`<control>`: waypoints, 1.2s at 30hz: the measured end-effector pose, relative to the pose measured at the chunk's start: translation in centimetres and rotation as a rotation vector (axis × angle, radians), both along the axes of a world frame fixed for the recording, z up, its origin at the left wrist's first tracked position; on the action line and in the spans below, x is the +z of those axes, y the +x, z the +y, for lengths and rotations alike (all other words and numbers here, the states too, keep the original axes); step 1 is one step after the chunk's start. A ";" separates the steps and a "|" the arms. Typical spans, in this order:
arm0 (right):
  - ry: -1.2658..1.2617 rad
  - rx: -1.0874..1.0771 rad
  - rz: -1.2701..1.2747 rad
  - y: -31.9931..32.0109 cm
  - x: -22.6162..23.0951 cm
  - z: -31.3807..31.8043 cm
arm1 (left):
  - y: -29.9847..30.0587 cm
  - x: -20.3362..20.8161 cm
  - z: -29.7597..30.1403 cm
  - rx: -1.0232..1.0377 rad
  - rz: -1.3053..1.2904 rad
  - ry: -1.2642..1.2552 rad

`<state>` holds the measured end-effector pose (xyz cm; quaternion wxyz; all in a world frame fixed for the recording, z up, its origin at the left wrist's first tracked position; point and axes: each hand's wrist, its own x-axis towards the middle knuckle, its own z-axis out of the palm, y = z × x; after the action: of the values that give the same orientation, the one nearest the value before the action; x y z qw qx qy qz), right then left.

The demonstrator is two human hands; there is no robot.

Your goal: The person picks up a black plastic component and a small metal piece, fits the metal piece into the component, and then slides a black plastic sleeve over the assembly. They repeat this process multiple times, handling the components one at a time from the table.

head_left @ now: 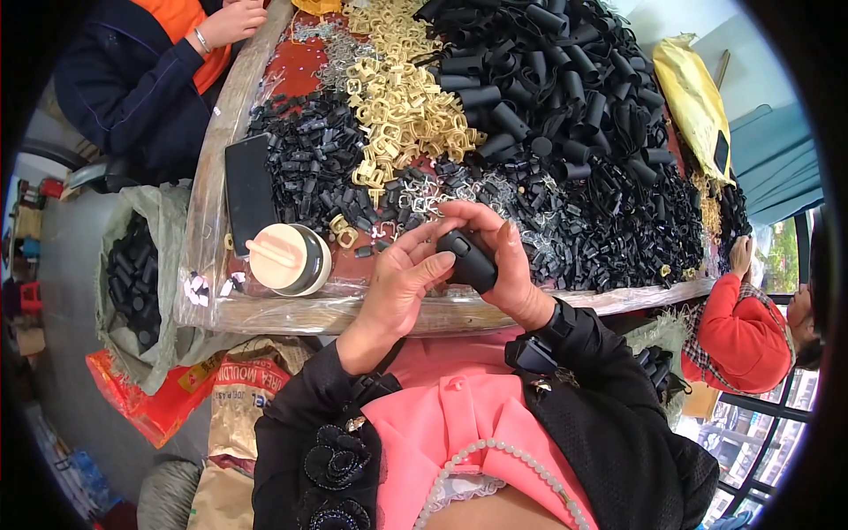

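Between my two hands, just over the table's near edge, is a black hollow plastic tube-shaped part [473,263] with a small slot near its upper end. The fingers of my right hand [511,265] wrap round it from the right. My left hand [405,276] pinches its upper left end with thumb and fingertips; whether a smaller piece sits there I cannot make out. Just beyond my fingers lie small bent silver metal clips [424,196] and a heap of small black plastic pieces [583,231]. More small black pieces [311,155] lie to the left.
Cream plastic buckles [411,110] and black tube parts [565,71] are heaped farther back. A lidded jar [290,261] and a black phone [250,184] stand at left. An open sack [146,274] holds black parts. Co-workers sit far left [146,71] and right [738,336].
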<state>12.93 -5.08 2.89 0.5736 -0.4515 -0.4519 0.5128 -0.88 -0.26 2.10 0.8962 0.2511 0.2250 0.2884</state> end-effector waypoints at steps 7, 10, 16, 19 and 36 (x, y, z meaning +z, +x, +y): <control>0.005 0.083 -0.110 0.6 1.2 -0.3 | 0.0 -0.2 -0.4 -0.025 -0.027 0.010; 0.036 0.096 0.072 0.6 0.6 -0.4 | 0.2 -0.2 -0.7 -0.037 -0.024 0.026; 0.211 -0.040 -0.091 0.0 -0.4 -0.9 | 0.6 1.4 -1.4 0.109 0.047 0.395; 0.305 0.034 -0.311 0.9 -0.2 -1.5 | 0.6 1.6 -1.6 0.134 0.104 0.545; -0.049 -0.196 -0.735 4.4 4.5 -10.3 | 6.4 1.8 -4.7 -0.201 0.097 0.664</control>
<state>17.33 -15.34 7.42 0.4087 -0.6599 -0.5697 0.2701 5.53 -4.91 3.87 0.7778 0.5631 0.1354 0.2441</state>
